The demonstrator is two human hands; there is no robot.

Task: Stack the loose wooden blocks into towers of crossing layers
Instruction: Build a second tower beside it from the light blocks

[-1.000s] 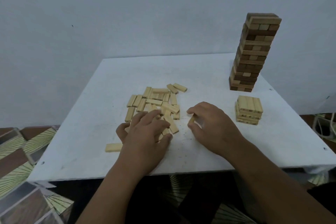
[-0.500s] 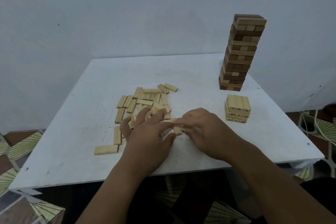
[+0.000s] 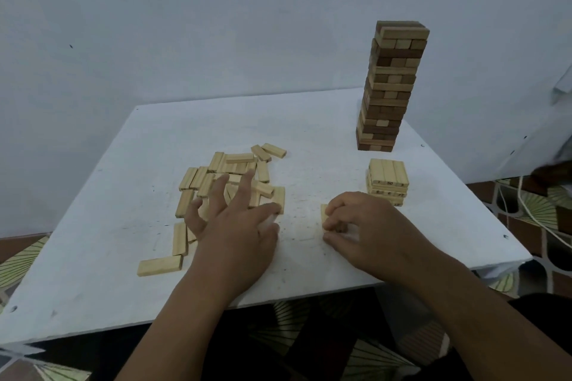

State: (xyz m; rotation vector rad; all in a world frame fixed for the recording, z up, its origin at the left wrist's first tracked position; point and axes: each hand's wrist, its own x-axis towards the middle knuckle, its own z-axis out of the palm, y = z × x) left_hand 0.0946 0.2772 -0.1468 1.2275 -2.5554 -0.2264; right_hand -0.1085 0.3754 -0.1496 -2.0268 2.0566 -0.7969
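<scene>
A pile of loose pale wooden blocks (image 3: 235, 170) lies on the white table (image 3: 309, 133), left of centre. My left hand (image 3: 235, 223) hovers over the pile's near edge with fingers spread, touching the blocks. My right hand (image 3: 365, 226) has its fingers curled round pale blocks (image 3: 324, 213) held against the table, just in front of a short pale tower (image 3: 388, 182) of crossing layers. Behind that stands a tall tower (image 3: 390, 86) of mixed brown and pale blocks.
A single block (image 3: 160, 265) lies apart near the table's front left edge. White cords (image 3: 526, 213) hang off the table's right side over a patterned floor. A plain wall runs behind the table.
My right hand has drawn away from the pile to the right, carrying blocks toward the short tower. My left hand has spread its fingers over the pile.
</scene>
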